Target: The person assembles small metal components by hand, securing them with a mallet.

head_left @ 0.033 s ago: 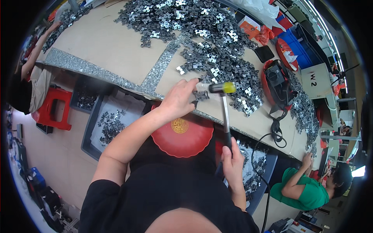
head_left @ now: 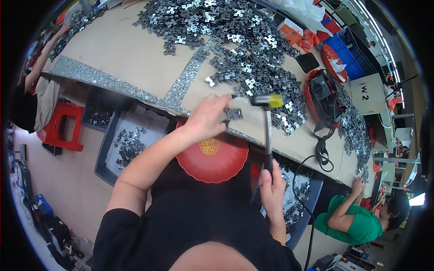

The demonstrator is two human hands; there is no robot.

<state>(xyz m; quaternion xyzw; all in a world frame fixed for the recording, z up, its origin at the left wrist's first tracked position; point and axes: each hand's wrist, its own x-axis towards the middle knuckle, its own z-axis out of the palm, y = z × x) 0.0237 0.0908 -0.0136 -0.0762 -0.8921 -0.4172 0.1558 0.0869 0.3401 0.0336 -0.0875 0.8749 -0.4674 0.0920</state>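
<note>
My left hand reaches over the near edge of the table, dark tips on its thumb and forefinger. Between those fingertips is a small dark metal clip-like piece, slightly blurred. In my right hand is a hammer with a black grip, a silver shaft and a black and yellow head. The hammer head hangs just right of the piece and above it, apart from my fingers. Beyond both hands spreads a large heap of similar metal pieces.
A red scalloped tray lies at my lap. Grey bins of pieces stand below the table. To the right are a red basin with a black device and a cable. A person in green works at the far right.
The hammer head has moved a little to the right, away from my left hand, and more of the metal piece shows. My left hand has barely shifted.
</note>
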